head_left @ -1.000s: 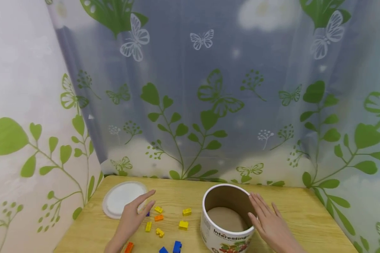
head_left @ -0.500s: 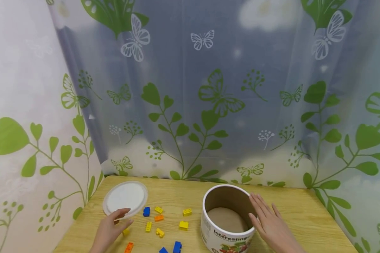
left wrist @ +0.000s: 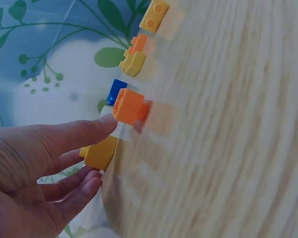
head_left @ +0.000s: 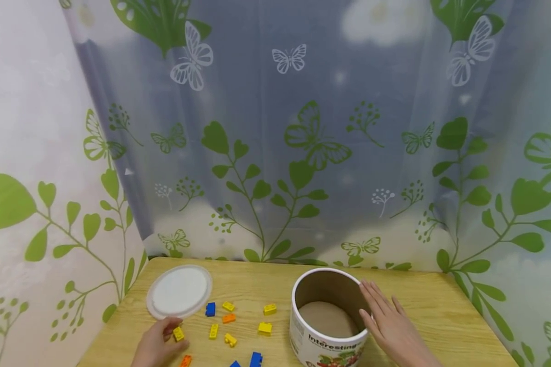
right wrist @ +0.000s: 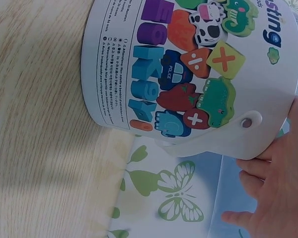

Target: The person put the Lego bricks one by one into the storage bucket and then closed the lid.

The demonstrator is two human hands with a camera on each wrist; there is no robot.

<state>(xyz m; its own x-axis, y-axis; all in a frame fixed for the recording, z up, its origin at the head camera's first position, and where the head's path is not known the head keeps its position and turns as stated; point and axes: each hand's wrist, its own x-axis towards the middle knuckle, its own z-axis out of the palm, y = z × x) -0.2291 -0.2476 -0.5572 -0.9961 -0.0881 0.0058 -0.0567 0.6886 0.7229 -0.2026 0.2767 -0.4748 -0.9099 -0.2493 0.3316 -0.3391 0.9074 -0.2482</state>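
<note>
My left hand (head_left: 158, 344) is low over the table's left part, thumb and fingers spread around a yellow toy brick (head_left: 178, 334). In the left wrist view, the yellow brick (left wrist: 101, 152) lies between the thumb and the other fingers, with a small gap at the upper digit. An orange brick (left wrist: 129, 106) appears close to that hand's upper fingertip. With straight fingers, my right hand (head_left: 392, 323) rests against the right side of a white cardboard bucket (head_left: 298, 326). Inside, the bucket shows its bare brown bottom. Printed toys and a white handle (right wrist: 228, 134) show on its outside.
A round white lid (head_left: 179, 290) lies at the back left. Loose bricks are scattered between lid and bucket, among them a blue brick (head_left: 210, 309), an orange brick (head_left: 229, 318) and a yellow brick (head_left: 265, 329). A patterned curtain (head_left: 275, 153) hangs behind the wooden table (head_left: 441, 306).
My left hand has moved left and down, away from the blue brick by the lid, to the yellow brick at the left. My right hand has stayed at the bucket.
</note>
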